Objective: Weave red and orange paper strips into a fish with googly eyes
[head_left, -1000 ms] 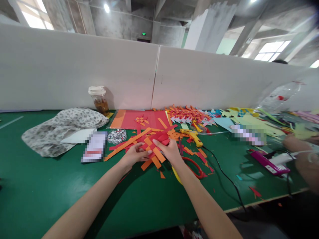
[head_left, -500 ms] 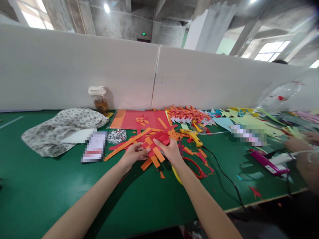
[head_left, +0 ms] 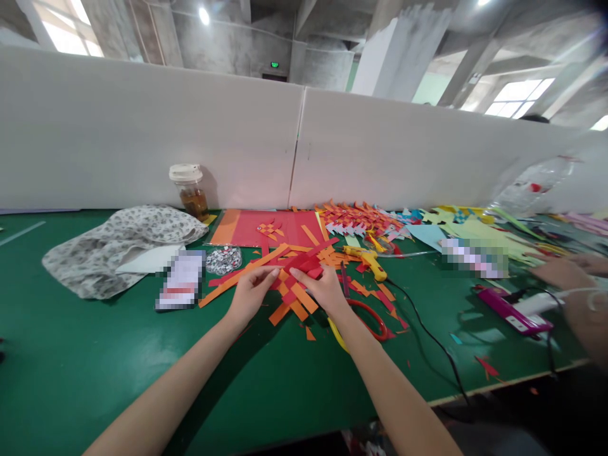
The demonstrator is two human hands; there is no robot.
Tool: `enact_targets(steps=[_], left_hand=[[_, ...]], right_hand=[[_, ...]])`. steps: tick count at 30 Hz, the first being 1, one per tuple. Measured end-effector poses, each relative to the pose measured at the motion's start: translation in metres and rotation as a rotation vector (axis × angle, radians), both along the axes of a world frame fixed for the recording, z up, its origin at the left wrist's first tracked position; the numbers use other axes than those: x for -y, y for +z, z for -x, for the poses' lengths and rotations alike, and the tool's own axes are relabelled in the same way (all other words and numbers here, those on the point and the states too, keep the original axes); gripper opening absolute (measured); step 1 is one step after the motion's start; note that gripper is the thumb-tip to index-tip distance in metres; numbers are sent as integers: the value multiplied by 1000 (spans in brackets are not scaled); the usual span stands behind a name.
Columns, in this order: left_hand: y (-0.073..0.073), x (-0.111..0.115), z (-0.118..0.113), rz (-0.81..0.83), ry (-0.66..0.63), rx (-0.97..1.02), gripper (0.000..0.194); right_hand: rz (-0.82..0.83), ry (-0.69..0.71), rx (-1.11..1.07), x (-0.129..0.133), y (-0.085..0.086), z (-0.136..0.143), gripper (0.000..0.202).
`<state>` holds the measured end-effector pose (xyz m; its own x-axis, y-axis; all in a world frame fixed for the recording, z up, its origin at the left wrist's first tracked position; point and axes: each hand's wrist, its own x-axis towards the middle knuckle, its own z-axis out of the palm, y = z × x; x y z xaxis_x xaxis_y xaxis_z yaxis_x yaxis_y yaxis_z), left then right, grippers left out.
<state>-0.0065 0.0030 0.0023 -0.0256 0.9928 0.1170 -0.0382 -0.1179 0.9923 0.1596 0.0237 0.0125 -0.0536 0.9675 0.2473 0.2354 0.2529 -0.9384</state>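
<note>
Between my hands is a piece of woven paper strips [head_left: 291, 292], red and orange, with loose strip ends pointing toward me. My left hand [head_left: 253, 290] pinches its left edge, thumb on top. On the other side my right hand [head_left: 325, 290] grips it, thumb pressed on a red strip. Loose orange and red paper strips [head_left: 232, 284] lie under and behind the piece. Scissors with a red and yellow handle [head_left: 368, 318] lie partly hidden under my right wrist. A finished woven paper fish [head_left: 270, 229] rests on red and orange sheets [head_left: 294, 227] behind.
A yellow glue gun [head_left: 370, 261] with a black cord lies to the right, before a pile of woven fish [head_left: 361, 218]. A bag of googly eyes [head_left: 223, 259], a phone [head_left: 180, 280], a cloth [head_left: 118, 247] and a cup [head_left: 189, 193] stand left. Another person's hand [head_left: 565, 275] is far right.
My left hand has shifted slightly right and up, its thumb now at the piece's upper left edge. More of the woven checks show. The other person's hand at right has moved left.
</note>
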Motion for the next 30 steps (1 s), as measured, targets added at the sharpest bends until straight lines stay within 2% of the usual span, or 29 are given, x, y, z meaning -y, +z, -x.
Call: enact_targets(steps=[5, 11, 14, 16, 18, 21, 23, 27, 28, 30], left_hand=[[5, 2, -3, 120, -63, 120, 34], [7, 6, -4, 180, -236, 101, 36], [4, 6, -4, 181, -250, 91, 34], [1, 3, -3, 150, -178, 88, 32], [-1, 0, -1, 83, -46, 89, 29], [-4, -3, 4, -38, 166, 77, 19], [-4, -3, 8, -129, 251, 28, 15], [-4, 0, 13, -399, 339, -245, 31], [-5, 1, 13, -462, 340, -334, 31], [-7, 1, 12, -550, 309, -487, 28]], right_hand=[[-29, 20, -10, 2, 5, 1, 22], [23, 79, -44, 7, 7, 4, 22], [43, 65, -68, 7, 6, 6, 27], [12, 0, -103, 4, 5, 6, 38], [-35, -64, -152, -2, 4, 4, 47], [-43, -67, -167, -7, 1, 1, 41], [20, 37, -129, -5, 1, 2, 39], [163, 427, -96, 8, 2, 9, 41], [172, 458, -103, 10, 3, 11, 39], [197, 423, -164, 13, 5, 14, 34]])
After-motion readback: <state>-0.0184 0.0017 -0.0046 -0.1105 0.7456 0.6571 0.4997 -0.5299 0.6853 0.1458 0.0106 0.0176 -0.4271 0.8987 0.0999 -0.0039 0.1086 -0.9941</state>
